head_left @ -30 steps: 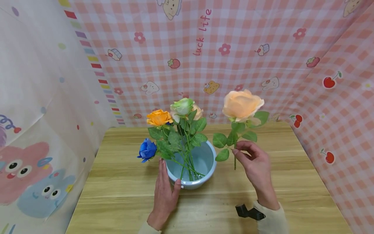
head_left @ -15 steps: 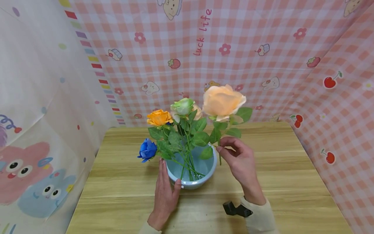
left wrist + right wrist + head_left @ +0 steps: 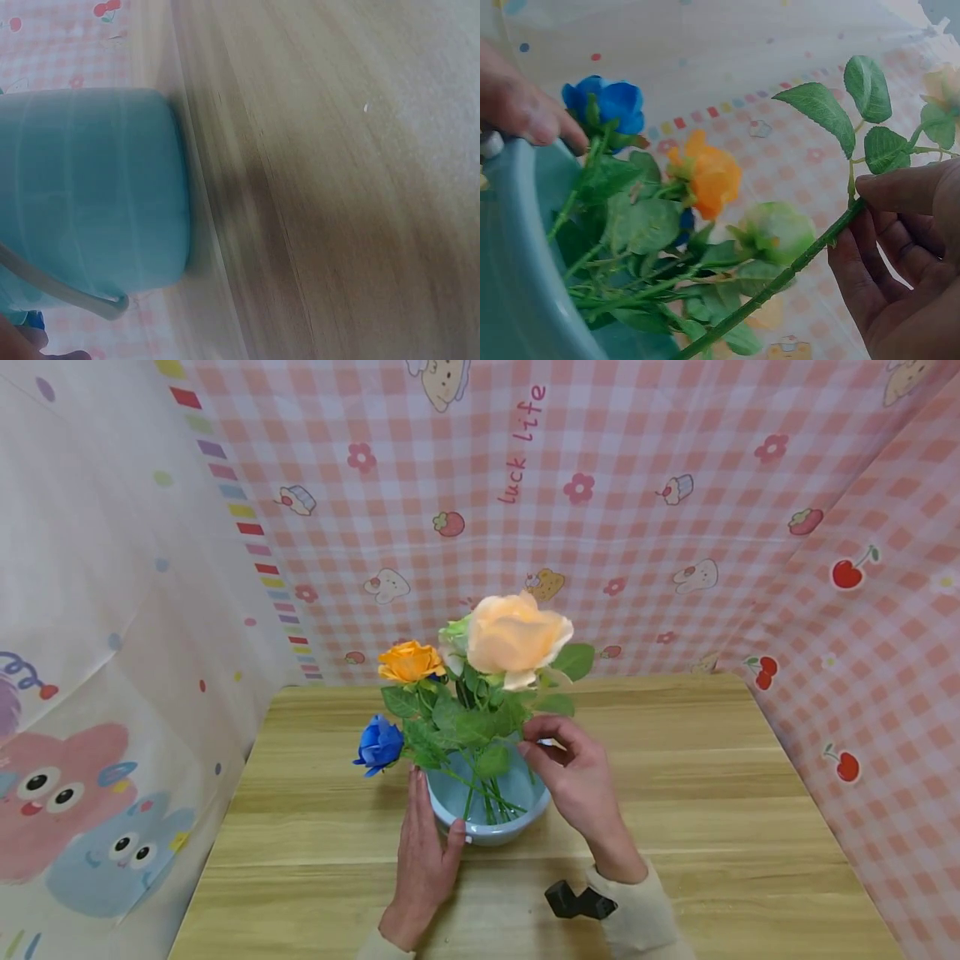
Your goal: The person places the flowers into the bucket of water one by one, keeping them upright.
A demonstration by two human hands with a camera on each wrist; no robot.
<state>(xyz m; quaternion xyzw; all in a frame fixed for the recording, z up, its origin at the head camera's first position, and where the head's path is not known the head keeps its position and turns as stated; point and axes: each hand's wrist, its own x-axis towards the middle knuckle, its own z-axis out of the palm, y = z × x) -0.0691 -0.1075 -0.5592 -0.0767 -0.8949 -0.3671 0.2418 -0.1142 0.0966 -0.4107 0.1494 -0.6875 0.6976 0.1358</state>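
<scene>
A light blue bucket [image 3: 491,837] holds several artificial roses; an orange rose [image 3: 410,662], a blue rose [image 3: 379,745] and a pale green rose [image 3: 776,232] show. My left hand [image 3: 429,852] rests against its left side with fairly straight fingers, the thumb by the front rim. Between thumb and fingers, my right hand [image 3: 577,777] pinches the green stem [image 3: 780,281] of a large peach rose [image 3: 517,639] above the bucket's right rim. That bloom partly covers the green one in the head view. The stem's lower end points into the bucket, its tip hidden in the right wrist view.
The bucket stands on a wooden table [image 3: 712,810]. Behind it hangs a pink checked cloth [image 3: 637,543], with a white patterned cloth [image 3: 150,610] at the left. A handle [image 3: 67,292] hangs on the bucket's side. A black device [image 3: 579,902] is at the right wrist.
My right hand has carried the peach rose leftward, from beside the bucket to over its right part, and the bloom now overlaps the green rose. My left hand has stayed at the bucket.
</scene>
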